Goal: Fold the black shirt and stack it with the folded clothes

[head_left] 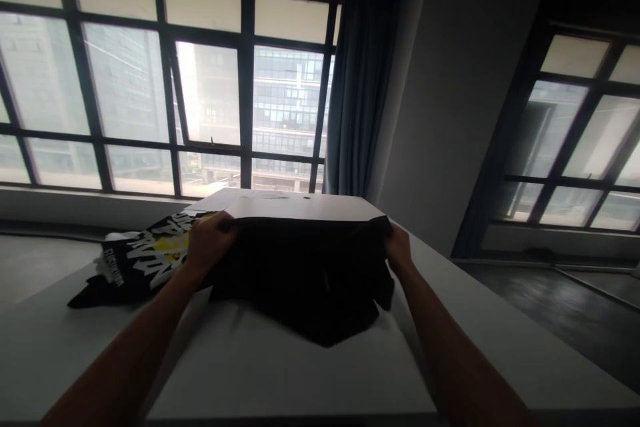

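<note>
Gripping a limp black cloth (pixel 305 280) at both top corners: my left hand (pixel 207 240) and right hand (pixel 399 247) are closed on it, mid-table (pixel 280 373), smooth and white. Printed black garment (pixel 143 260) lies crumpled just left. Flat papers (pixel 260 199) beyond.

Plain black cloth garment (pixel 305 280), kinda rumpled, stretched flat between the left hand (pixel 207 243) and right hand (pixel 399 247), top edge pinched at both corners, lower part sagging into a point toward the wrists.
</note>
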A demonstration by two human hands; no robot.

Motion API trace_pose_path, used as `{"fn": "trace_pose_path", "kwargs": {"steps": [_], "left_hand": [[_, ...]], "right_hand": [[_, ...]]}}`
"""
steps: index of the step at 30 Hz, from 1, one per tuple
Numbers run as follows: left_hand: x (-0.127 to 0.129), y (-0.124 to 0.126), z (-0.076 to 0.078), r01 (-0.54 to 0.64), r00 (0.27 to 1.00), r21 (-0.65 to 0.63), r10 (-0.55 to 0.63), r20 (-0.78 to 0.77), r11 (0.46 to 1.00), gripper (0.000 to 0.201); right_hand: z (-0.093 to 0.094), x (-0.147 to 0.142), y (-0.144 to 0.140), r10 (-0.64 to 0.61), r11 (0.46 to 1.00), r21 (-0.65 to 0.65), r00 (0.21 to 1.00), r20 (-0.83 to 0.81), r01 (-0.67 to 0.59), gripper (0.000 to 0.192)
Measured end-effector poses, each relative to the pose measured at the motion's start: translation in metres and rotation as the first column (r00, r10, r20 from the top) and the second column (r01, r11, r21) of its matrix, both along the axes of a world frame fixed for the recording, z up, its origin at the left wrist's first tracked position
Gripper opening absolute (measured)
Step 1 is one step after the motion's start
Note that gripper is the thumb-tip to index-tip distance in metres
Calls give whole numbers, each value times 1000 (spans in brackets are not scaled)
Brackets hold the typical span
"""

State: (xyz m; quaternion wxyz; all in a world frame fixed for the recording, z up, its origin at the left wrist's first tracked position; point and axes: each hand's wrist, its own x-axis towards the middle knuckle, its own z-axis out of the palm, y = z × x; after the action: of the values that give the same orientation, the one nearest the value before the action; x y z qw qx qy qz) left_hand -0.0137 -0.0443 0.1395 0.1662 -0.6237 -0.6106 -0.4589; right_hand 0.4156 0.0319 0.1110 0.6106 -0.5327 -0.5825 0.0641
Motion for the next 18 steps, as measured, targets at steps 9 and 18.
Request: {"fn": "trace_pose_path", "kwargs": {"steps": [9, 18], "left_hand": [[21, 69, 49, -128, 900, -260, 2, -435, 957, 32], [18, 63, -60, 52, 889, -542, -286, -357, 839, 31]], "right_hand": [[58, 23, 76, -275, 950, -139, 960, 48, 279, 25], [-59, 6, 70, 360, 760, -634, 905, 227, -143, 47]]}}
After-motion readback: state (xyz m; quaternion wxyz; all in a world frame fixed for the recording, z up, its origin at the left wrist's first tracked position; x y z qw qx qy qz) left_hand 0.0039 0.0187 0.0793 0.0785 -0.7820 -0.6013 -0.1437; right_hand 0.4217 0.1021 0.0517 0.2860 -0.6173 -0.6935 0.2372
